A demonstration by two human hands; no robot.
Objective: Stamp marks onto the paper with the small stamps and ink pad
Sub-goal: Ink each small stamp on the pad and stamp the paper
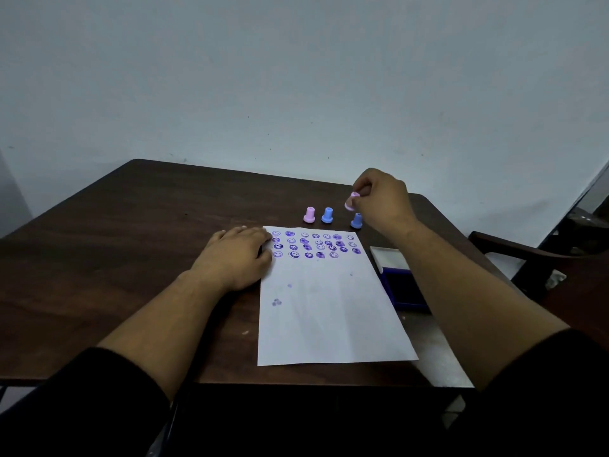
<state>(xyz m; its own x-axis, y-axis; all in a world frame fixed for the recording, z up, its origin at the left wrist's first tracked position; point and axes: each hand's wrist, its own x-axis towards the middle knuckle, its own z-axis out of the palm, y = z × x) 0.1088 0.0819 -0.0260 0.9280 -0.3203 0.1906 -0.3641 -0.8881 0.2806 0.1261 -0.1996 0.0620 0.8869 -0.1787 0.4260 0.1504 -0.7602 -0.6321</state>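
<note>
A white sheet of paper (pixel 329 311) lies on the dark wooden table (pixel 131 232), with several rows of purple smiley marks across its top. My left hand (pixel 235 255) rests flat on the paper's top left corner, fingers spread. My right hand (pixel 384 199) pinches a pink stamp (pixel 352 200) in the air beyond the paper's far right corner. Standing past the paper's far edge are a second pink stamp (pixel 309 215), a blue stamp (pixel 327 215) and another blue stamp (pixel 356 221) just under my right hand. The open blue ink pad (pixel 403 286) lies right of the paper, partly hidden by my right forearm.
The ink pad's pale lid (pixel 385 255) lies just beyond the pad. A dark wooden chair (pixel 540 258) stands at the table's right side. A plain pale wall (pixel 296 77) runs behind the table. Faint purple smudges mark the paper's lower half.
</note>
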